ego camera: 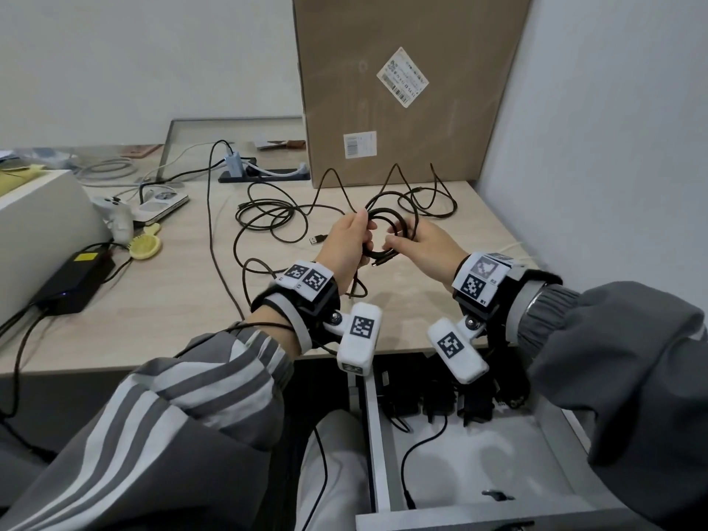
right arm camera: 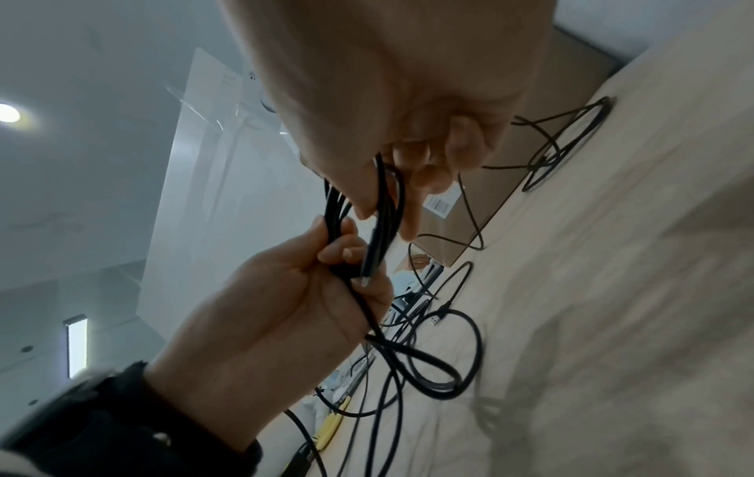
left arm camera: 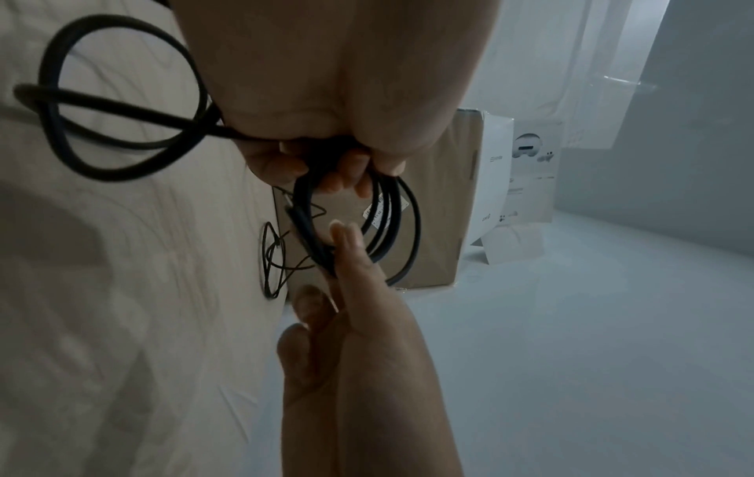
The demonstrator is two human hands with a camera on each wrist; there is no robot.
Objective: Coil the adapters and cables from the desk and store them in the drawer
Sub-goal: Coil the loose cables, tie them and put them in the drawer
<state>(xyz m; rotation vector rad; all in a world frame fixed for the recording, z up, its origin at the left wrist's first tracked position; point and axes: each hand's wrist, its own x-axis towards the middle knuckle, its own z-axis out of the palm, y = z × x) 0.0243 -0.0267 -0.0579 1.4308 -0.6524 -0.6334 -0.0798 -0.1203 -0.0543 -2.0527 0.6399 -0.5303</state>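
Both hands hold one black cable coil (ego camera: pixel 379 257) just above the desk (ego camera: pixel 172 320). My left hand (ego camera: pixel 360 231) grips the coil's left side, and a tail loops down below it (left arm camera: pixel 122 142). My right hand (ego camera: pixel 402 243) pinches the right side of the loops. The left wrist view shows the left hand (left arm camera: pixel 334 174) curled round the coil (left arm camera: pixel 416 226). In the right wrist view the right hand (right arm camera: pixel 408 193) holds the strands (right arm camera: pixel 379 232). More loose cables (ego camera: pixel 268 220) lie tangled behind. The open white drawer (ego camera: pixel 373 435) below holds black adapters (ego camera: pixel 440 406).
A tall cardboard box (ego camera: pixel 402 90) stands at the back of the desk, with another thin cable (ego camera: pixel 433 201) in front of it. On the left lie a black power brick (ego camera: pixel 72 277), a yellow hairbrush (ego camera: pixel 145 247), a white controller (ego camera: pixel 115 216) and a power strip (ego camera: pixel 264 172).
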